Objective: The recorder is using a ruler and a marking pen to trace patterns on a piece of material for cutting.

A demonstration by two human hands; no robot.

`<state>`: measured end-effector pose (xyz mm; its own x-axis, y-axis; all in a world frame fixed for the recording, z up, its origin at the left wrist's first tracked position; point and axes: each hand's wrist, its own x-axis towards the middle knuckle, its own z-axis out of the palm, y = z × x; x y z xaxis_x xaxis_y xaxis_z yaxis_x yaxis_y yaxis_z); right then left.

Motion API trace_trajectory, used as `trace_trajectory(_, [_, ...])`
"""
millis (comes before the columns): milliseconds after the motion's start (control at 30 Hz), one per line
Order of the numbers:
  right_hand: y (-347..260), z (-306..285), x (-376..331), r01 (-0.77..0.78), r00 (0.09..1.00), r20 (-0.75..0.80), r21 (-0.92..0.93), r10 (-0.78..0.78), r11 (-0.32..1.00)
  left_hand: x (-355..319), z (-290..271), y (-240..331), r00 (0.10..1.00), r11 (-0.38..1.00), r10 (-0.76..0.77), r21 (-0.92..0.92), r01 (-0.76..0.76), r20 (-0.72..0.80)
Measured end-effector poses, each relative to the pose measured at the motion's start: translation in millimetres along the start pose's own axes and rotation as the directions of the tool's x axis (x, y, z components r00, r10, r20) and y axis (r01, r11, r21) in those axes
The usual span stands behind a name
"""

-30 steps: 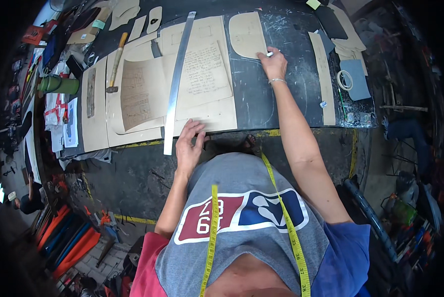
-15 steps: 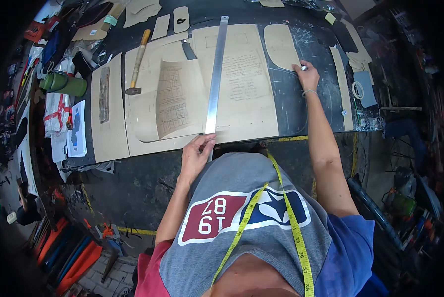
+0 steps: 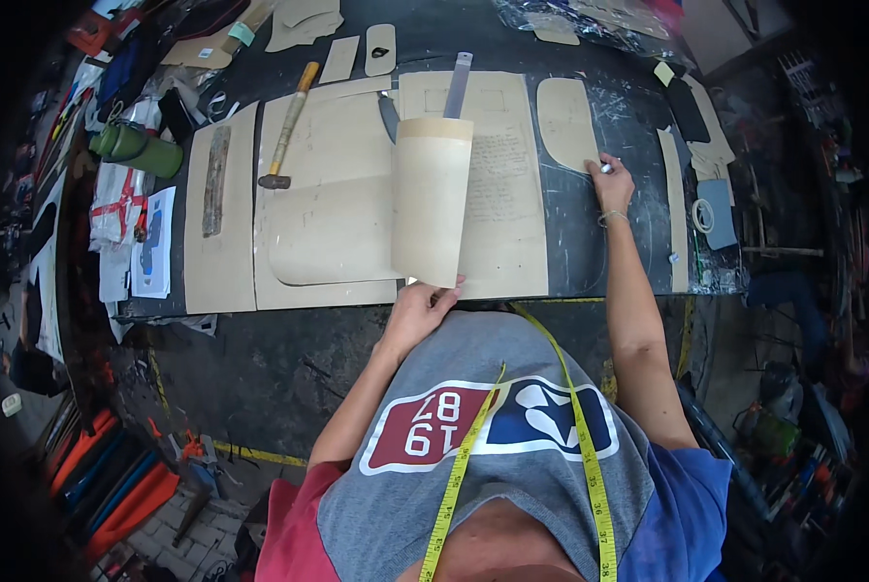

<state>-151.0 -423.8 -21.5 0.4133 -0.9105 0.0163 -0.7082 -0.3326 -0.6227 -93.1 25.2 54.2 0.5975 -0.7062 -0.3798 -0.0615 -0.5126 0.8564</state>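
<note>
My left hand [image 3: 423, 308] is at the table's near edge, its fingers closed at the near end of a long steel ruler [image 3: 460, 87]. A curled sheet of brown pattern paper [image 3: 432, 204] stands bowed over the ruler and hides most of its length. Handwriting covers the flat brown sheet [image 3: 502, 194] beneath. Off to the right, my right hand [image 3: 613, 184] has its fingers closed round a slim pen-like thing [image 3: 606, 168], mostly hidden. Its fingertips are at the lower corner of a rounded brown card piece [image 3: 565, 121].
On the left lie a wooden-handled hammer [image 3: 291, 126], a worn flat strip [image 3: 215, 179] and a green bottle [image 3: 136, 148]. A dark-handled blade [image 3: 388, 114] pokes out behind the curled sheet. A tape roll [image 3: 702, 215] sits at the right end. A yellow measuring tape [image 3: 590, 456] hangs round my neck.
The loose drawn-on sheet has swung up from the left and curled over the ruler. My left hand has shifted right with the ruler's near end. My right hand stays by the card piece.
</note>
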Motion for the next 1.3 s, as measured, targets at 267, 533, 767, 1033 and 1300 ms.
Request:
trace_trajectory(267, [-10,1,-10,0.019,0.999,-0.046,0.036,-0.017,0.999,14,27,-27,0.998,0.982,0.067,-0.176,-0.067,-0.003])
trace_trajectory(533, [-10,2,-9,-0.043,0.997,-0.066,0.052,0.047,0.998,22,34,2,0.996,0.996,0.071,-0.049,-0.069,0.047])
trace_trajectory(767, [-14,-39,-33,-0.041,0.994,-0.058,0.557,0.088,0.829,32,42,22,0.997,1.0,0.009,-0.019,-0.008,0.075])
trace_trajectory(1033, [35,-153,-102,0.325,0.936,-0.041,0.477,-0.349,0.816,96,69,96,0.912,0.917,0.393,0.126,-0.379,-0.118])
trace_trajectory(1300, [99,-170,-127,0.083,0.96,0.175,0.564,-0.217,0.822,153,113,140,0.947,0.971,0.24,-0.069,-0.23,0.214])
